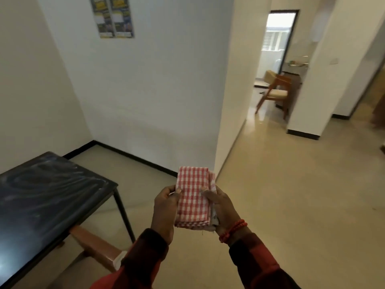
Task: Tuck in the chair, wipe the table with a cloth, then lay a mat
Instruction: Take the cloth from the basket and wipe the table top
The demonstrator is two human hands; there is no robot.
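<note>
Folded red-checked cloth point(192, 197) held up in front of the body, away from the table point(48, 197). Left hand point(165, 211) gripping its left edge, thumb on top. Right hand point(221, 211) gripping the right edge, fingers curled underneath. Chair point(93, 247) pushed under the table, lower left.

Dark table point(48, 197) standing at left on pale tiled floor point(291, 205), top showing streaky smears, thin black legs resting on floor. Wooden chair point(93, 245) sitting partly under table's near edge, on floor. Second wooden chair point(275, 92) standing far off on glossy floor beyond doorway.
</note>
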